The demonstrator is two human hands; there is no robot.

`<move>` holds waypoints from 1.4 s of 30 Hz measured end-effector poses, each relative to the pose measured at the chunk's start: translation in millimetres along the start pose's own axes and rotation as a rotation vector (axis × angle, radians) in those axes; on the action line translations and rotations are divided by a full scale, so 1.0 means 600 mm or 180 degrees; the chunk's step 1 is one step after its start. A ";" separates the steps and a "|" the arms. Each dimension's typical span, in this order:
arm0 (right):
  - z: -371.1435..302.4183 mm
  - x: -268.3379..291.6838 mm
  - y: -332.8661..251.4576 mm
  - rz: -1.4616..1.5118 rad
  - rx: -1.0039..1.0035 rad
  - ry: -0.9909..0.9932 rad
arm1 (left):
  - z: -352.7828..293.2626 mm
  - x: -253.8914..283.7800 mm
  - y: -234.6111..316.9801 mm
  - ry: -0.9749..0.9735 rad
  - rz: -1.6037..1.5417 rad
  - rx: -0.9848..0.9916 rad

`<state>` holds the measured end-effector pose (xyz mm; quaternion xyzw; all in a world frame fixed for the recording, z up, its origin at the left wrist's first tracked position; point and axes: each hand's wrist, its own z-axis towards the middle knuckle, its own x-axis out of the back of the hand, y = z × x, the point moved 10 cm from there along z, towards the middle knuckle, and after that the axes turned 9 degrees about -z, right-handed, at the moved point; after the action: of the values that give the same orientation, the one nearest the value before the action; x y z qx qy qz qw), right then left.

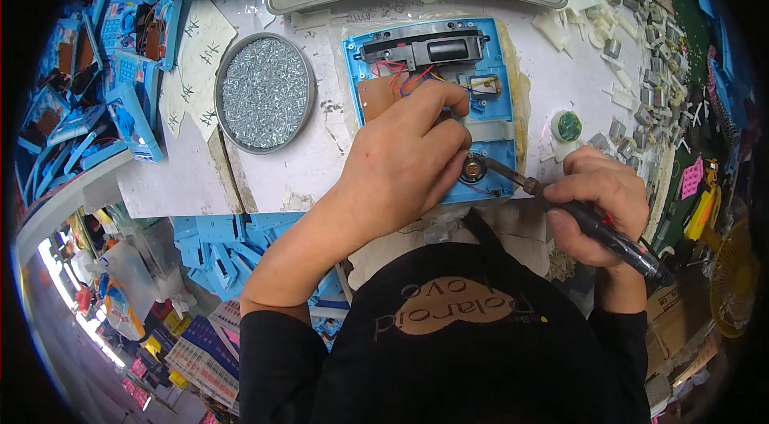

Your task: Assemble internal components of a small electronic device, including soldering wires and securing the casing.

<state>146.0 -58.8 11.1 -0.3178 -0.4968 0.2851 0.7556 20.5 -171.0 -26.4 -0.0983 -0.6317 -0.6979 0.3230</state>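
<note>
A blue plastic casing [501, 67] lies open side up on the table, with a black module [432, 49], a brown circuit board [376, 99], red wires [391, 71] and a small boxed part [484, 86] in it. Over its middle, my left hand [404, 151] is closed, fingertips pinched beside a small round speaker [473, 171]; whatever they pinch is hidden. My right hand [605, 195] grips a soldering iron [597, 230] by its black handle. The iron's tip points left and reaches the speaker's edge; whether it touches cannot be made out.
Left of the casing stands a round dish [312, 95] of small metal pieces. A metal tray [432, 1] of small hardware spans the back. Blue casings [132, 115] pile up at far left. A green-topped roll [568, 126] and scattered white plastic and metal parts [653, 71] lie right.
</note>
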 end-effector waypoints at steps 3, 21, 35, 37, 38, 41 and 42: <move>0.002 0.000 -0.002 -0.0033 0.0043 0.0002 | -0.001 -0.001 0.000 0.0009 -0.0042 -0.0030; -0.015 0.042 0.004 0.0109 -0.0065 0.0274 | 0.001 0.001 0.002 -0.0069 0.0007 -0.0023; -0.017 0.039 0.010 0.0118 -0.0047 0.0234 | 0.000 0.009 0.005 -0.0129 0.0002 -0.0144; -0.014 0.034 0.008 0.0076 -0.0001 0.0228 | 0.001 0.006 0.008 -0.0152 0.0055 -0.0186; -0.013 0.031 0.007 0.0052 0.0021 0.0225 | 0.002 0.003 0.010 -0.0192 0.0106 -0.0222; -0.011 0.020 0.007 0.0086 0.0072 0.0141 | 0.002 -0.001 0.012 -0.0264 0.0232 -0.0242; -0.010 0.018 0.008 0.0081 0.0085 0.0119 | 0.001 -0.002 0.012 -0.0280 0.0270 -0.0233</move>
<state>154.8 -49.2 11.8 -0.3192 -0.4746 0.2953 0.7653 25.7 -169.7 -21.0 -0.1673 -0.6146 -0.7012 0.3203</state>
